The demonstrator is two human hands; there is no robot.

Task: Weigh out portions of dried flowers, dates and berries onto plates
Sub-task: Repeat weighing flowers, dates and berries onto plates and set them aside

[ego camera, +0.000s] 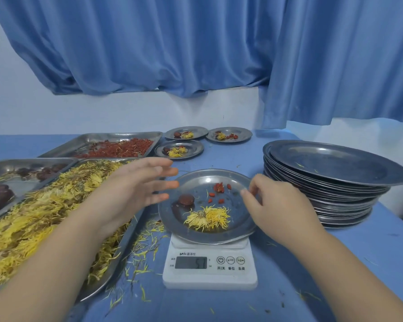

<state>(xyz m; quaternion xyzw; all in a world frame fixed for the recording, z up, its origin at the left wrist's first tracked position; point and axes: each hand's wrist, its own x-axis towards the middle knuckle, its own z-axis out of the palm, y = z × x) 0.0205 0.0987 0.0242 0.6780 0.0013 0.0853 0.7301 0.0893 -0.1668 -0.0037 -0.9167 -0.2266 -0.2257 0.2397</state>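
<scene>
Left forearm (56, 252) enters from the lower left corner, bare, angled up toward the centre. Left hand (137, 187) is extended with its fingers (165, 184) straight and spread, pointing right, their outlines blurred and nothing held. Right forearm (349, 263) enters from the lower right, also bare. Right hand (275, 201) shows its back to the camera, fingers curled, thumb (246, 195) and forefinger drawn close together. Whether they pinch anything cannot be determined.

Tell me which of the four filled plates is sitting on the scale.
The nearest plate, resting on the white scale; the other three filled plates lie directly on the blue table farther back, beside the berry tray.
</scene>
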